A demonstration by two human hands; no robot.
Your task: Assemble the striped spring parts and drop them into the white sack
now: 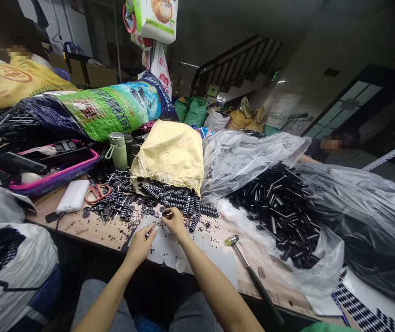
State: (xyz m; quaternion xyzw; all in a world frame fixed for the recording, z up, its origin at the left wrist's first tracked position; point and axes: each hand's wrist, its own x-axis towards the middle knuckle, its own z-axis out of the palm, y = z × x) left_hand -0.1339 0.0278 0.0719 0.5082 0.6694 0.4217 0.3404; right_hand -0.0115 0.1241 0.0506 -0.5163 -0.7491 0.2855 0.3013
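My left hand (141, 243) rests at the near table edge, fingers pinched on a thin dark pin I cannot name. My right hand (175, 222) sits just beyond it, fingers curled round a small dark part (167, 215). Both hover over a white perforated sheet (170, 251). Black ribbed stacked parts (180, 200) spill from under a yellow sack (170, 154) right behind my hands. Small black washers (148, 210) and tiny beads lie scattered around them.
A small hammer (241, 251) lies to the right. Clear plastic bags hold black tubes (280, 207). At left are red scissors (97, 191), a white power bank (73, 195), a green flask (118, 151) and a pink tray (45, 180). A person (332, 145) sits far right.
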